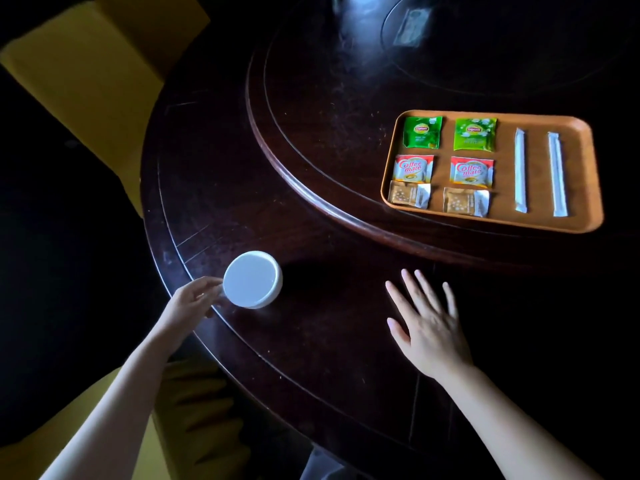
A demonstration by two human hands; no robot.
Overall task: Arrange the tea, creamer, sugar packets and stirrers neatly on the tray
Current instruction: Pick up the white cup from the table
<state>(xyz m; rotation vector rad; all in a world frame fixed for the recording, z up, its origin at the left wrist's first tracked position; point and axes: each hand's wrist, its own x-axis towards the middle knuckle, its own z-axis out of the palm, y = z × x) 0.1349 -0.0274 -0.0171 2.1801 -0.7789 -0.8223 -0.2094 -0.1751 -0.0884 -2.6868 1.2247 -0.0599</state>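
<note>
**Tray looks basically finished, only a stray cup left out**

Standing here looking at it, the wooden tray (585, 168) seems pretty much sorted. Two green tea packets (422, 132) sit side by side along the far row, two creamer packets (414, 169) right under them, and two sugar packets (410, 194) nearest the front rim. The two wrapped stirrers (520, 170) lie parallel on the right half, well apart from the packets. Everything's in tidy columns, nothing overlapping as far as I can see, so I'd say the arranging itself is done or very nearly so.

What's not on the tray: a white cup (252, 279) sitting close to the near-left edge of the dark round table (329, 341). The left hand (195, 297) is pinching the cup at its side, looks like the handle, though that bit is hidden. The right hand (426, 323) is flat and spread, fingers splayed, holding nothing, just above or on the tabletop, can't tell which.

Room-wise, there's loads of bare table between hands and tray. Only catch is the raised turntable lip (311, 188) the tray sits on, plus that cup being near the drop-off.
</note>
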